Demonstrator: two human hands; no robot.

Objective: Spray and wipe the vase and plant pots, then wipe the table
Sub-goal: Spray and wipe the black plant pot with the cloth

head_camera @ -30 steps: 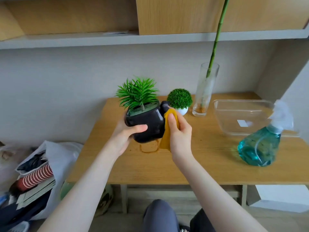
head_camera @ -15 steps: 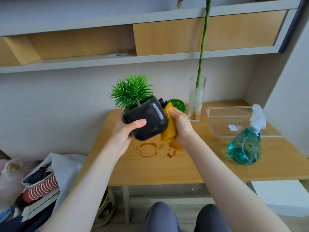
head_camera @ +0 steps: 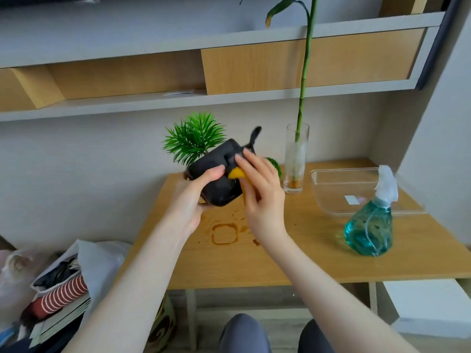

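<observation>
Our left hand (head_camera: pixel 190 197) grips the tilted black pot (head_camera: pixel 219 174); our right hand (head_camera: pixel 260 189) presses the yellow cloth (head_camera: pixel 235 173) on it. Wet, it may slip onto the tabletop (head_camera: pixel 293 256) below.

Pale wall (head_camera: pixel 76 174) behind the hands; grey and wood shelves (head_camera: pixel 254 70) above them; wooden worktop (head_camera: pixel 305 256) below; tiled floor (head_camera: pixel 280 327) under it; soft daylight.
</observation>
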